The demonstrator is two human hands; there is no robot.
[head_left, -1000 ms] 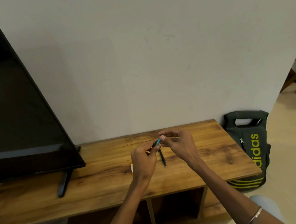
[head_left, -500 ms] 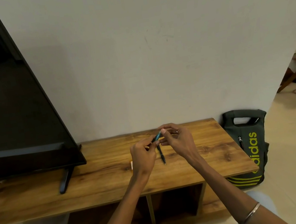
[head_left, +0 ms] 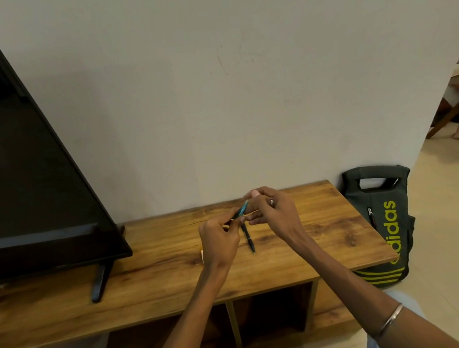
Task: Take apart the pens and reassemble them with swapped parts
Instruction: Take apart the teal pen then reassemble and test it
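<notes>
Wooden TV unit [head_left: 154, 277] ran wide under the wall, bare board open from the TV [head_left: 12, 164] foot across to its right edge, where a backpack [head_left: 384, 219] stood just beside it on the floor. Both hands worked above the middle, back near the wall. Left hand [head_left: 219, 242] and right hand [head_left: 273, 215] each pinched an end of the teal pen [head_left: 242, 210], tilted and clear of the top. Black pen [head_left: 248, 238] lay flat between the wrists, well in from the front edge.
</notes>
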